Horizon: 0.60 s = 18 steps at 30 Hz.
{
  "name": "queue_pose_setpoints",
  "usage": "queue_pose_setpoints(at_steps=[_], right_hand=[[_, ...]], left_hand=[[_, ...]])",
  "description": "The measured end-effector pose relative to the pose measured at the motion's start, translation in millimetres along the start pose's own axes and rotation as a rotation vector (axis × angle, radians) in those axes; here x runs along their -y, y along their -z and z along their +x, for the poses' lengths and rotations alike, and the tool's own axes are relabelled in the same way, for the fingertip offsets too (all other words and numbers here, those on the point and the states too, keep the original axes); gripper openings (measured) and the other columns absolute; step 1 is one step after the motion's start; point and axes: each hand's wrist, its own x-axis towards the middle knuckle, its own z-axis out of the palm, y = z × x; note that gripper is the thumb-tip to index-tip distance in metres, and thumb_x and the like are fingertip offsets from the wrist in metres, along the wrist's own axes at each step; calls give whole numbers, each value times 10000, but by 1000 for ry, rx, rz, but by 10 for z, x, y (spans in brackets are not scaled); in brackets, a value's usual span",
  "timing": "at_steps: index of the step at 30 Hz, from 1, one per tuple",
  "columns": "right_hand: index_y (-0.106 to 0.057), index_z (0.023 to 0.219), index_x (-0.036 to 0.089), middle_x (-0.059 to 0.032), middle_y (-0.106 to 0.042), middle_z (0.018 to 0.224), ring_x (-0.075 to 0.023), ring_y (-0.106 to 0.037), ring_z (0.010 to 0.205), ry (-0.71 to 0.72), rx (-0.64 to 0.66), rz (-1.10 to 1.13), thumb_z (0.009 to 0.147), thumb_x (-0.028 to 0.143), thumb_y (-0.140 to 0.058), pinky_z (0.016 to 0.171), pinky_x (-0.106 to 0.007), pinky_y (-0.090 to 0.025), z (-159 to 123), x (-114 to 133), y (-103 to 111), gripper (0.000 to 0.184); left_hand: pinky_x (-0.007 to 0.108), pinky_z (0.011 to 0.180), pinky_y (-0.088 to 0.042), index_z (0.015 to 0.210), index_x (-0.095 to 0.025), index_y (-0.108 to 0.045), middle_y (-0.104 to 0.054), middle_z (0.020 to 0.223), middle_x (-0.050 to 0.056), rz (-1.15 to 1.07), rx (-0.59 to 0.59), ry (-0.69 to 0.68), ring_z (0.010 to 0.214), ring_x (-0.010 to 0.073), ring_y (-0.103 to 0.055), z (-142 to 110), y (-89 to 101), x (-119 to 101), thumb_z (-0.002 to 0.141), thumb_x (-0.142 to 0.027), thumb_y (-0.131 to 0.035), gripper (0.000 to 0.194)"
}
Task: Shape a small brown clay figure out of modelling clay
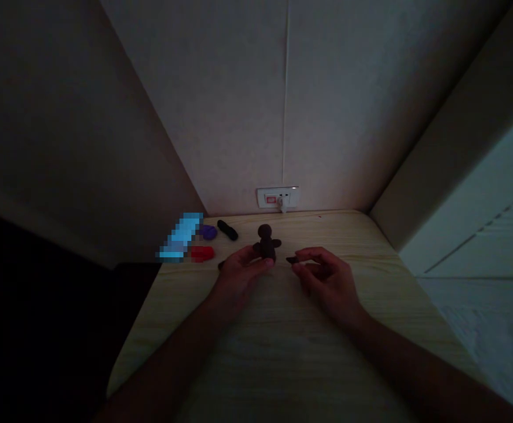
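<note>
Forearms (175, 346) ran off-frame. Left hand (238, 275) gripped, partly hiding, a dark figure (265, 239); right hand (330, 285) pinched an indistinct piece (291, 260).

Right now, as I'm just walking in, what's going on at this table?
A person is working with bare hands over the table. The left hand holds a small dark figure with a round head and short arms, while the right hand pinches a small dark piece, held apart from the figure. Toward the back left lie a red lump, a purple lump and a black lump.
</note>
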Motion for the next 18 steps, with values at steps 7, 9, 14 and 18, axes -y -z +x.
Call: queue_pose_setpoints(at_steps=[7,9,14,18], right_hand=[[-745,923,215,40,-593,573,-105,-514,494,147,52,-272,820,305,-802,470,-225,-394,-73,32,-5,149],[-753,931,221,36,-603,577,-111,-519,488,169,65,-330,839,324,-790,468,-234,-401,-81,29,-6,143],[-758,925,239,18,-670,646,-114,-552,484,237,59,-387,839,314,-799,460,-241,-439,-94,13,-18,122],[-757,903,239,4,-708,717,-109,-579,502,269,50,-360,820,289,-820,459,-233,-464,-109,40,-23,115]], left_hand=[[346,1017,-513,981,-153,-750,-789,987,51,-222,20,52,971,182,-731,-74,-25,134,621,-127,-905,392],[328,994,-527,1003,-155,-741,-786,993,43,-256,29,69,960,173,-734,-102,-42,129,617,-113,-909,423],[297,931,-552,1014,-165,-734,-788,968,21,-296,27,97,940,163,-737,-128,-69,105,591,-97,-920,467],[303,929,-566,987,-153,-726,-788,957,24,-301,45,111,917,167,-747,-133,-57,122,610,-117,-922,427]])
